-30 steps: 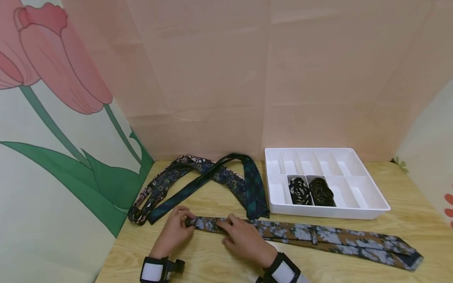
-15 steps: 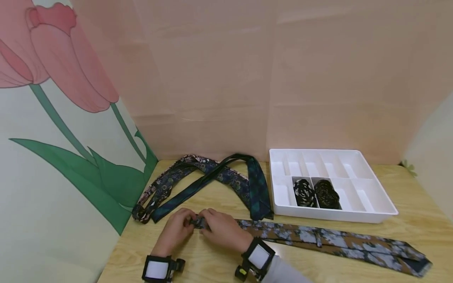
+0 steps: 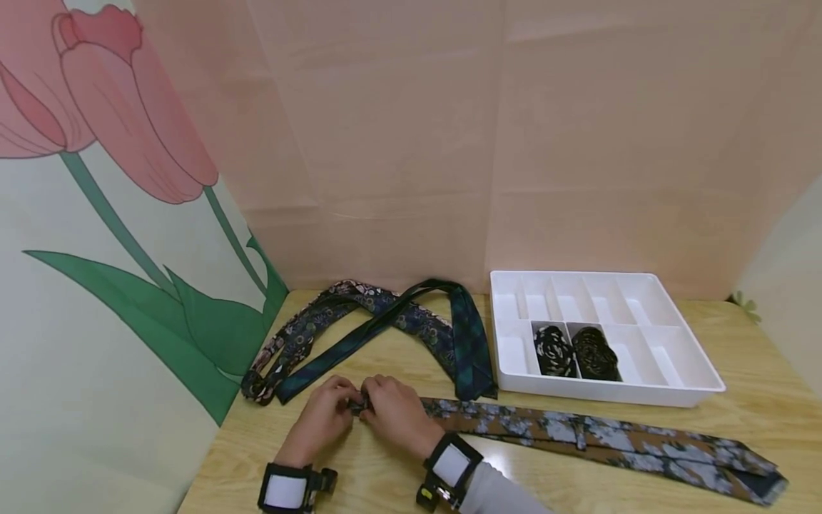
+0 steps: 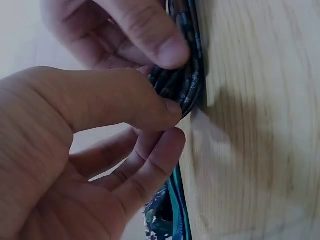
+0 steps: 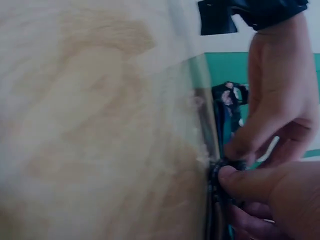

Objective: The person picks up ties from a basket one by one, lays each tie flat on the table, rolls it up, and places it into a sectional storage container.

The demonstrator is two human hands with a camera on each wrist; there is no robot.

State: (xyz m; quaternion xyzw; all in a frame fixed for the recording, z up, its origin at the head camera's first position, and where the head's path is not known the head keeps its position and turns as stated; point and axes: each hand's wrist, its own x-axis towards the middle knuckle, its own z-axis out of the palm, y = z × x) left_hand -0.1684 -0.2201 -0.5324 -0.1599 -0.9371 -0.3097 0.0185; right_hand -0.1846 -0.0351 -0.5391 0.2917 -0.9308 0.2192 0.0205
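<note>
A brown necktie with grey-blue flowers (image 3: 552, 427) stretches across the table, its wide end at the right. Its narrow end is wound into a small roll (image 4: 172, 82), layers showing in the left wrist view. My left hand (image 3: 324, 417) pinches one side of this roll between thumb and fingers. From the other side my right hand (image 3: 398, 417) grips it, thumb on the layers in the right wrist view. In the head view, fingers hide most of the roll. Behind the hands lie a dark green necktie (image 3: 467, 343) and a navy floral necktie (image 3: 420, 332), crossing each other.
At the back right stands a white divided tray (image 3: 610, 395). Two of its front compartments hold rolled ties, one black and white (image 3: 554, 351), one dark olive (image 3: 595, 353). A pinkish backdrop (image 3: 385, 143) rises behind the table (image 3: 231, 457).
My right hand has moved left along the tie to meet the left hand at the roll. The tie's narrow end is now enclosed by both hands. The head view has shifted slightly.
</note>
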